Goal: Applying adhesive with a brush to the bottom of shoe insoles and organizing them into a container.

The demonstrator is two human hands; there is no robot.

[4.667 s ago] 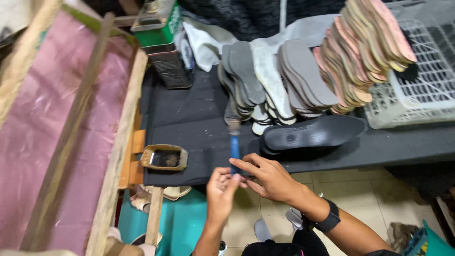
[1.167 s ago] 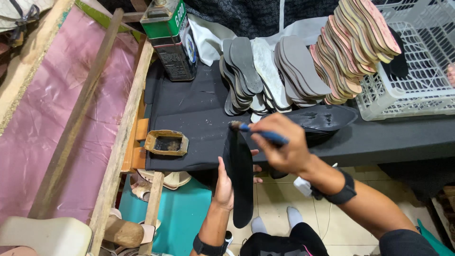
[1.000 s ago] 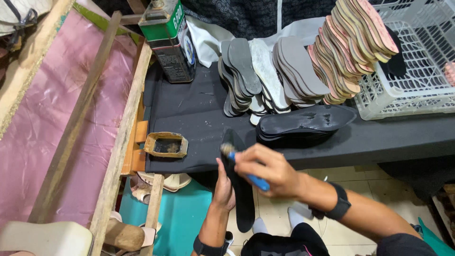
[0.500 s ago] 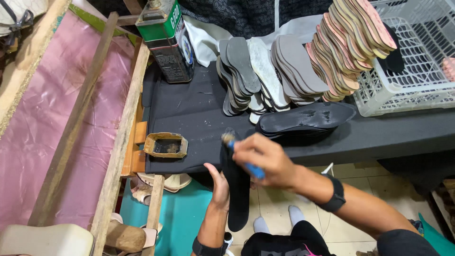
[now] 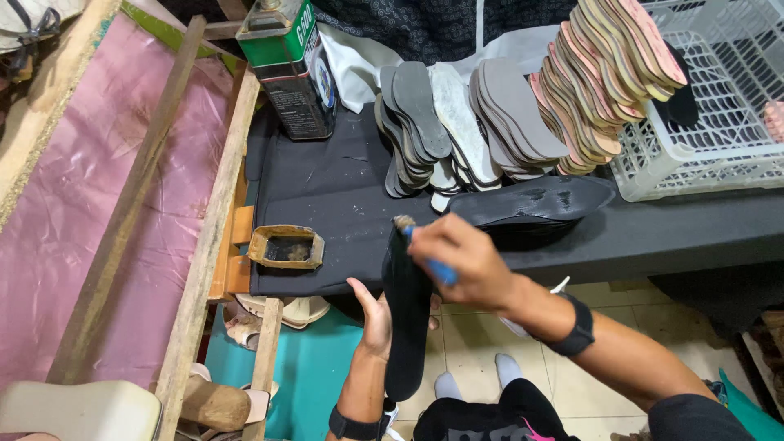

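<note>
Evidently the risk sits with the black sole (image 5: pixel 406 322): it is propped only against the open palm and spread fingers of the left hand (image 5: pixel 374 314), not clamped, so a firm stroke from the brush could push it sideways or let it slide down off the palm. The right hand (image 5: pixel 461 261) is closed around a blue-handled brush (image 5: pixel 425 253), whose bristle head rests at the sole's upper end; a loaded brush could also drip onto the tiled floor (image 5: pixel 474 339) or smear the fingers behind the sole.

The sole hangs in front of the bench (image 5: pixel 327 196), below its front edge and above the person's lap. Its long axis runs nearly vertical in the view, slightly tilted, one end up toward the bench and the other down toward the knees; which end is toe cannot be told.

Just beyond, another black sole (image 5: pixel 531 204) lies flat on the bench with pale smears on it. A small square glue tray (image 5: pixel 286 247) sits to the left, a green tin can (image 5: pixel 290 65) farther back, fanned stacks of insoles (image 5: pixel 498 114) behind, and a white plastic basket (image 5: pixel 719 106) at the right.
</note>
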